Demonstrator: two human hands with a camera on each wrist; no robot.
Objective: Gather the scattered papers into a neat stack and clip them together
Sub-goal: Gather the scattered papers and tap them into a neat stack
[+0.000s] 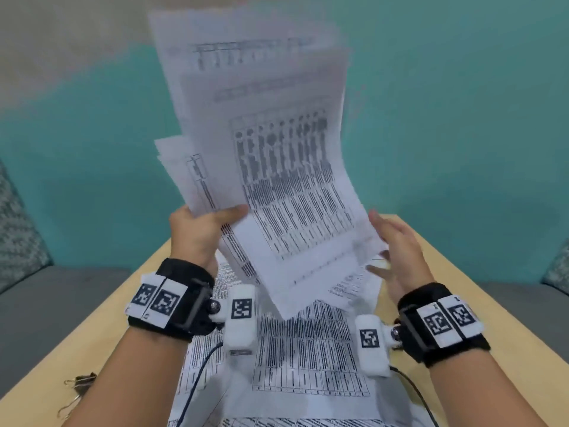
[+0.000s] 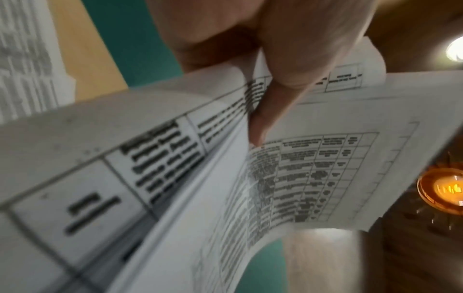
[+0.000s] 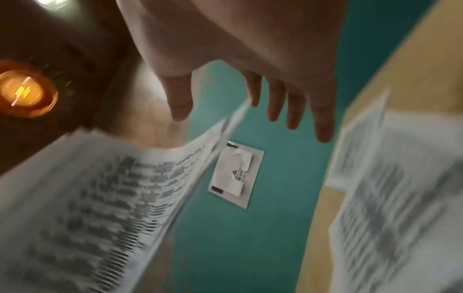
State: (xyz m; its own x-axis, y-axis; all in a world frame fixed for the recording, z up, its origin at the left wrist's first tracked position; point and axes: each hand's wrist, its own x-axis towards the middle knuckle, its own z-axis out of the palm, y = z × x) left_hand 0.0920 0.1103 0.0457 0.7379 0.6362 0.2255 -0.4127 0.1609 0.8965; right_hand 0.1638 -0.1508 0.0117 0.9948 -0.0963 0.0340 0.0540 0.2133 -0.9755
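My left hand (image 1: 203,226) grips a fanned bundle of printed papers (image 1: 277,167) by its lower left edge and holds it upright above the table. The left wrist view shows the thumb (image 2: 283,89) pressed between the sheets (image 2: 175,158). Just right of the bundle's lower right corner is my right hand (image 1: 394,251), fingers spread and straight, holding nothing. The right wrist view shows the open fingers (image 3: 295,107) above the blurred sheet edge (image 3: 125,188). More printed papers (image 1: 308,359) lie flat on the table under both wrists. Binder clips (image 1: 81,383) lie at the table's near left edge.
The light wooden table (image 1: 437,272) is narrow, with grey cushioned seating (image 1: 55,303) on both sides and a teal wall (image 1: 462,118) behind. A white taped wall plate (image 3: 235,174) shows on the wall. Black cables (image 1: 197,374) run from the wrist cameras over the papers.
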